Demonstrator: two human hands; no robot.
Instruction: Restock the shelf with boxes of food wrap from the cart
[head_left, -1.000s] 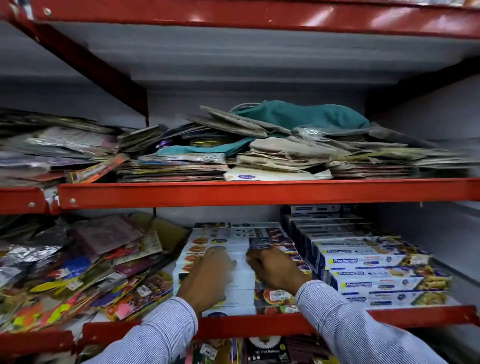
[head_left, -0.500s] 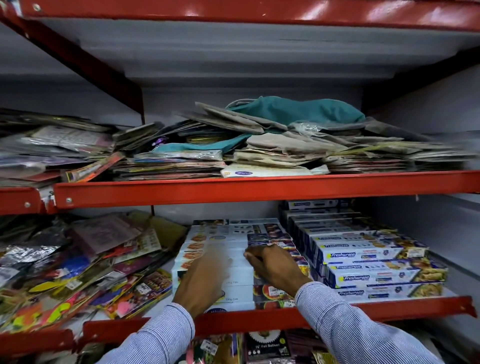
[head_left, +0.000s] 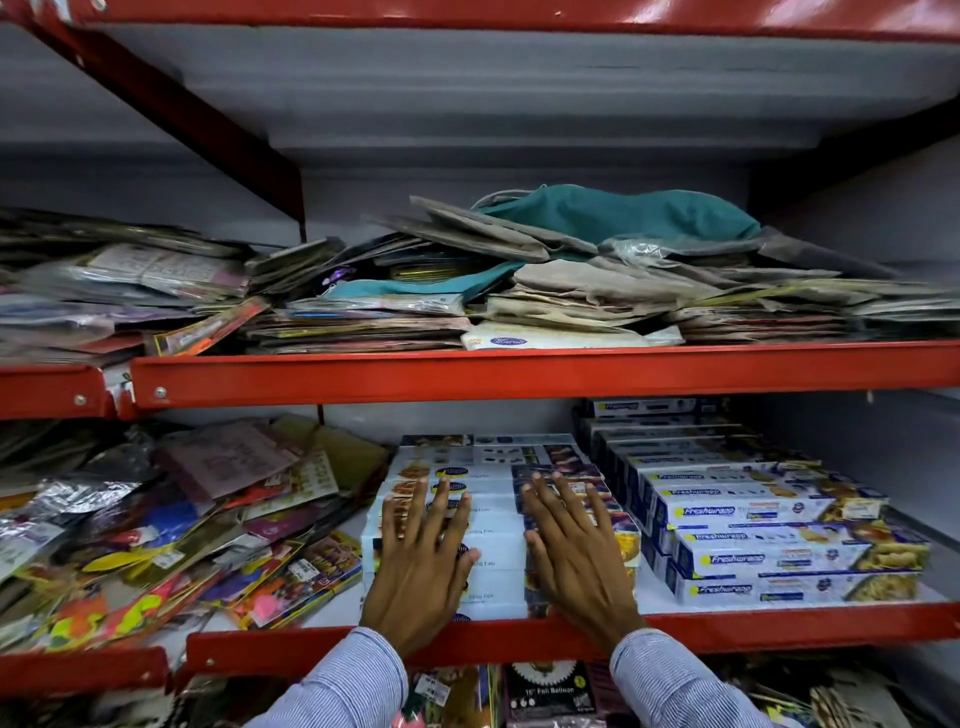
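A stepped stack of white cling film boxes (head_left: 498, 540) lies in the middle of the lower red shelf (head_left: 779, 621). My left hand (head_left: 421, 561) rests flat on the left half of the stack, fingers spread. My right hand (head_left: 576, 556) lies flat on the right half, fingers spread too. Neither hand grips anything. To the right, several blue and white Freshwrapp boxes (head_left: 769, 551) are stacked in rows running to the back. No cart is in view.
Loose colourful packets (head_left: 171, 545) are heaped left of the boxes. The upper shelf (head_left: 519, 371) carries piles of flat packets and a teal cloth bag (head_left: 623, 213). A foil balloon pack (head_left: 550, 691) hangs below the lower shelf edge.
Both hands went from curled on the box stack to lying flat with fingers spread. The view has dropped slightly.
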